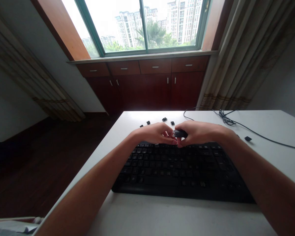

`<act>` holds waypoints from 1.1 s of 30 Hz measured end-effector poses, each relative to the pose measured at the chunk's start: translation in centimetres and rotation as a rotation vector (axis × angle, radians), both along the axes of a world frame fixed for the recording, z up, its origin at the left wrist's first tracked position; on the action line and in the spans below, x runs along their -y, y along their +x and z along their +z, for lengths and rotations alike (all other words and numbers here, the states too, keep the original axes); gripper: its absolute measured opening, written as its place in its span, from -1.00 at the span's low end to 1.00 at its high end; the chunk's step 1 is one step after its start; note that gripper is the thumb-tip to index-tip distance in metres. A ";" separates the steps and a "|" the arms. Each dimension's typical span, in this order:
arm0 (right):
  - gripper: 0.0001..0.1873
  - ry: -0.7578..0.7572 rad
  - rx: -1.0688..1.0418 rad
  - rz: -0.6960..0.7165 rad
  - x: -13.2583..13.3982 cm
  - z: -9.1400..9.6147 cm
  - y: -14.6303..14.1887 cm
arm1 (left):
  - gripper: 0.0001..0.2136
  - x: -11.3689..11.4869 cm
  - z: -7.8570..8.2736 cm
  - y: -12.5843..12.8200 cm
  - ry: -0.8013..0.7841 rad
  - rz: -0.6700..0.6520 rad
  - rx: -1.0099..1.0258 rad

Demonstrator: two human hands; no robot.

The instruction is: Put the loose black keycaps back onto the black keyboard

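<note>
A black keyboard (182, 170) lies across a white table (177, 216) in front of me. Both my hands meet above its far edge. My right hand (199, 132) is closed round a small black tool or key piece (180, 133). My left hand (154, 132) has its fingers curled, pinching at the same piece from the left. Several loose black keycaps (164, 119) lie on the table just beyond the hands, and one more keycap (248, 138) sits to the right of my right wrist.
A black cable (236, 123) runs from a tangle at the table's far side off to the right edge. Beyond the table stand dark wooden cabinets (147, 82) under a window, with curtains (250, 52) at the right. Papers (9, 226) show at the lower left corner.
</note>
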State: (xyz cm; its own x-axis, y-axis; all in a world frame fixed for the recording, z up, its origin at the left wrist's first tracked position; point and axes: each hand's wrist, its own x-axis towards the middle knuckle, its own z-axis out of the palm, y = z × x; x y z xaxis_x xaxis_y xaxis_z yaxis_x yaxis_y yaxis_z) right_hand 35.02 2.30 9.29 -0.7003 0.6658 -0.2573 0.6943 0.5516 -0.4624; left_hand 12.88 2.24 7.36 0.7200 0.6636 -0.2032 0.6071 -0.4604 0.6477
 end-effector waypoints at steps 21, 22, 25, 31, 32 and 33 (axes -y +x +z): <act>-0.61 -0.217 -0.079 0.042 -1.2 -0.6 0.9 | -0.59 -0.4 -0.7 0.0 -0.056 0.007 0.015; -0.61 -0.207 -0.071 0.044 -1.2 -0.5 0.9 | -0.60 -0.4 -0.6 0.0 -0.061 0.005 0.018; -0.61 -0.181 -0.057 0.036 -1.0 -0.4 0.7 | -0.63 -0.3 -0.5 -0.1 -0.086 -0.034 0.050; -0.60 -0.221 -0.124 0.068 -1.4 -0.6 0.8 | -0.63 -0.2 -0.2 0.0 -0.093 -0.018 0.072; -0.61 -0.226 -0.137 0.072 -1.4 -0.7 0.9 | -0.62 -0.2 -0.3 0.0 -0.089 0.008 0.079; -0.62 -0.233 -0.149 0.075 -1.5 -0.7 0.9 | -0.62 -0.2 -0.3 0.0 -0.093 0.030 0.094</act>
State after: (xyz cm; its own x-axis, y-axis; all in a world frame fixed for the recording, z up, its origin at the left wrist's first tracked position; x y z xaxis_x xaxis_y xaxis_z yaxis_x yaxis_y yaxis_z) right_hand 35.95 3.77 8.59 -0.7869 0.5460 -0.2874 0.5703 0.4658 -0.6766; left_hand 12.92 2.41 7.08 0.7191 0.6662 -0.1977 0.5542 -0.3782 0.7415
